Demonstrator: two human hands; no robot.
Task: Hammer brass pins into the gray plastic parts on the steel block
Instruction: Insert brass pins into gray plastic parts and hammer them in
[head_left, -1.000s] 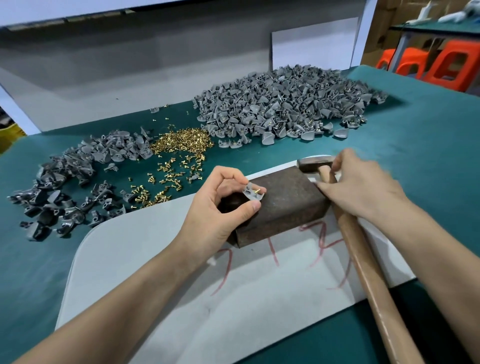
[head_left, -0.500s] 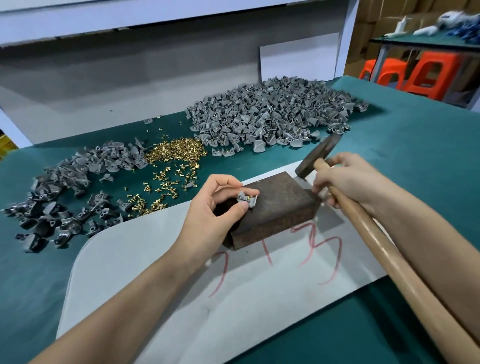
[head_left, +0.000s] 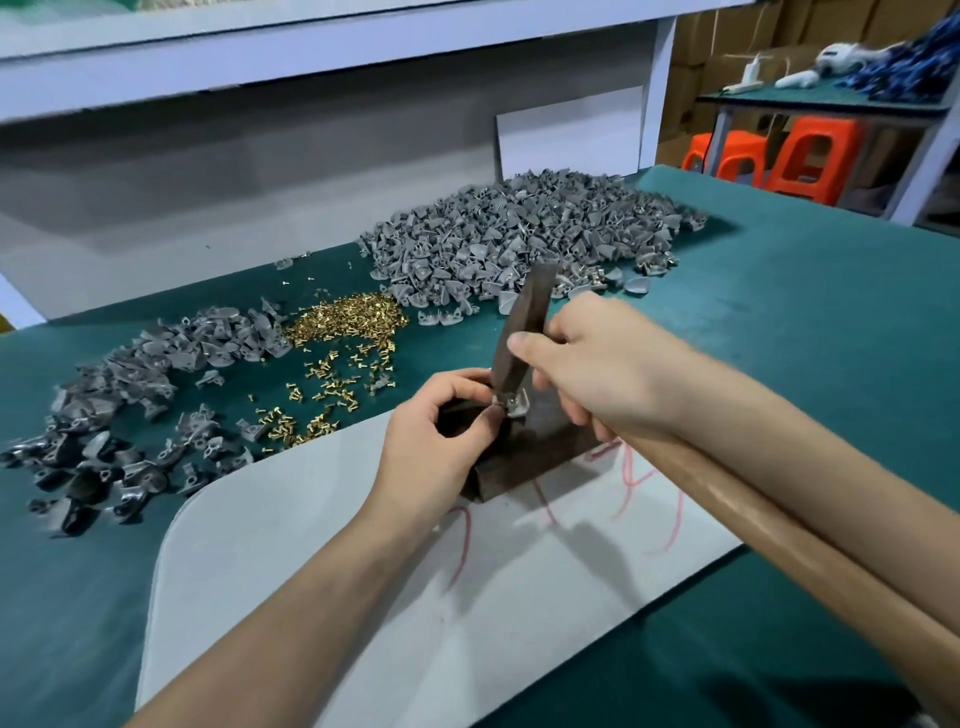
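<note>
A dark steel block (head_left: 540, 452) rests on a white sheet (head_left: 322, 561). My left hand (head_left: 436, 436) pinches a small gray plastic part (head_left: 516, 406) on the block's top. My right hand (head_left: 602, 364) grips a wooden-handled hammer (head_left: 524, 327) close to its head. The head stands nearly upright with its lower face down on the part. A heap of loose brass pins (head_left: 343, 332) lies on the green mat beyond the block.
A big heap of gray parts (head_left: 519, 239) lies at the back of the green table (head_left: 805, 322). A darker heap of parts (head_left: 130, 410) spreads at the left. Orange stools (head_left: 810, 156) and a second table stand at the far right.
My right hand has swung the hammer from the block's right end over to the part, its head now down on it. My left hand keeps holding the part on the block.
</note>
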